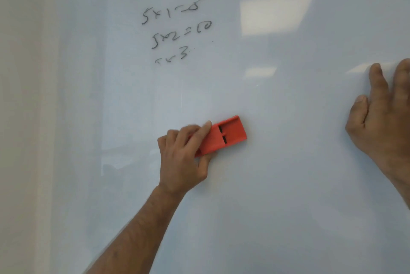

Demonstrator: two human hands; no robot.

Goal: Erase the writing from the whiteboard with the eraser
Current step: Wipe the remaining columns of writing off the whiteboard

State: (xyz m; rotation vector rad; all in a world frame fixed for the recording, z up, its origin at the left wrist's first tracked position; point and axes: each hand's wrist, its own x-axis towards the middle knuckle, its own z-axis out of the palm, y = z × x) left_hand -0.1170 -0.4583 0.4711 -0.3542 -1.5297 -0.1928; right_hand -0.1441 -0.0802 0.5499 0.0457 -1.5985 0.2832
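A glossy whiteboard (277, 185) fills the view. Black handwriting (177, 29) sits in its upper middle: "5x1=5", "5x2=10", and a third line "5x3" whose lower part is wiped off. My left hand (184, 158) grips the left end of a red rectangular eraser (228, 135), which lies flat against the board well below the writing, tilted up to the right. My right hand (381, 113) rests with fingers spread flat on the board at the right edge, holding nothing.
A beige wall strip (20, 118) borders the whiteboard on the left. Ceiling light reflections (275, 14) show on the board to the right of the writing.
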